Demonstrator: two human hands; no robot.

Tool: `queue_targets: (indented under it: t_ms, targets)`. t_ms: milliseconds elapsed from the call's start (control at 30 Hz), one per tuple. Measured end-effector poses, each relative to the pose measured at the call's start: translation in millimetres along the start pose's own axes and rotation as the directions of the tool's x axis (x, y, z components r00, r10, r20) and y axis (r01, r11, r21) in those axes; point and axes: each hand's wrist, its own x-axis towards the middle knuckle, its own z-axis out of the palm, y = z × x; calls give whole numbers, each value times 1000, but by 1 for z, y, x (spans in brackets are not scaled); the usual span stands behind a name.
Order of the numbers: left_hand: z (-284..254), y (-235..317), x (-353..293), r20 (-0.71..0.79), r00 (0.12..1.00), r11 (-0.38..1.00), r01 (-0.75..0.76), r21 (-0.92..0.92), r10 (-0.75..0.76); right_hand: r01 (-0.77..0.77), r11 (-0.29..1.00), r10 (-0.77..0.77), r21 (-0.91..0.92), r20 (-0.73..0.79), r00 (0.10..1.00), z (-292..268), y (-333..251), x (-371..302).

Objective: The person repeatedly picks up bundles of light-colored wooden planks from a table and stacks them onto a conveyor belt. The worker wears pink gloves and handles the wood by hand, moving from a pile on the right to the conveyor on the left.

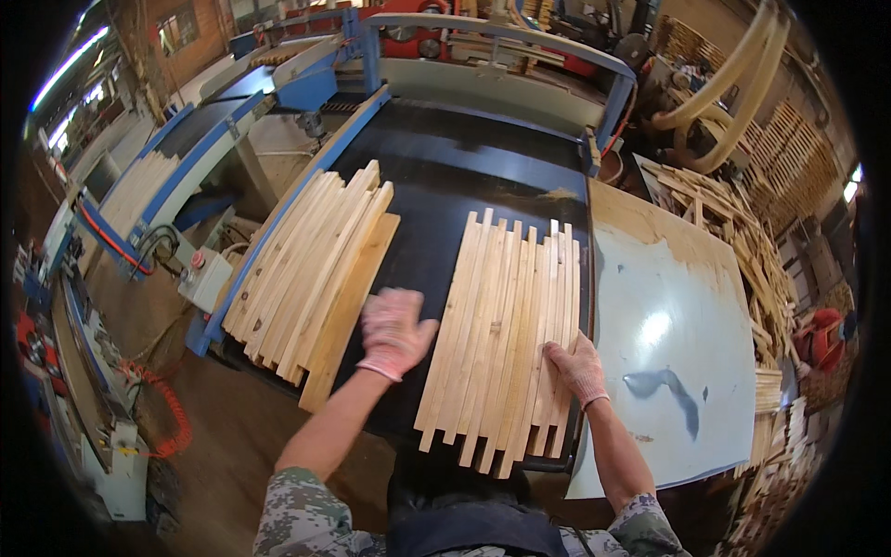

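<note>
Two rows of pale wooden strips lie side by side on a black conveyor belt (422,232). My left hand (394,332), in a pink-and-white knit glove, is over the gap between them, slightly blurred. Its thumb is spread toward the right row and nothing shows in it. The left row of strips (306,269) ends in a darker, wider piece (351,311) nearest that hand. At the outer edge of the right row of strips (497,334), my gloved right hand (577,369) grips with its thumb on top. Its other fingers are partly hidden along the side.
A pale sheet-topped table (682,343) adjoins the belt on the right, with heaped scrap wood (733,237) beyond. Across the far end stands a blue machine frame (501,32). To the left are a control box (206,278) and another conveyor carrying strips (139,190).
</note>
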Motion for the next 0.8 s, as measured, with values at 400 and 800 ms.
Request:
queue_targets:
  t_ms: [400,800]
  targets:
    - [-29,-135,15,-90,952,949,301,97,-293,-26,986,17,-164,-57,998,2,8,-7]
    - [-25,-91,-30,-418,885,616,-216,-757,-204,55,992,-40,-111,136,990,117,-120,21]
